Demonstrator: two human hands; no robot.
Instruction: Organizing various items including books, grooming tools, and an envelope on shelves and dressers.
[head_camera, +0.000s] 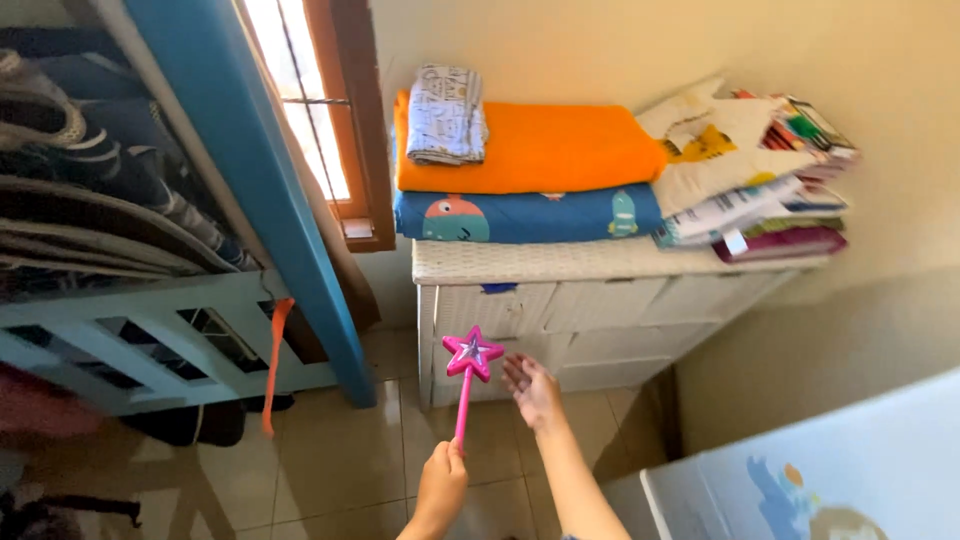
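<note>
A child's bedroom in a home: folded cartoon-print bedding is stacked on a white wicker chest of drawers, with a blue bunk-bed frame left of it, over tiled floor.

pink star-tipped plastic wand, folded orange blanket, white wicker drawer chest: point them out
pink star-tipped plastic wand (473, 354), head view, on the star
folded orange blanket (560, 150), head view, on its top face
white wicker drawer chest (520, 310), head view, on a drawer front

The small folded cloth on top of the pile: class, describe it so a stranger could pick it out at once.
Find the white wicker chest against the wall, with folded bedding stacked on it. On the orange blanket, near the window, lies a small folded cloth. It alone is pale grey-white with a fine print.
</note>
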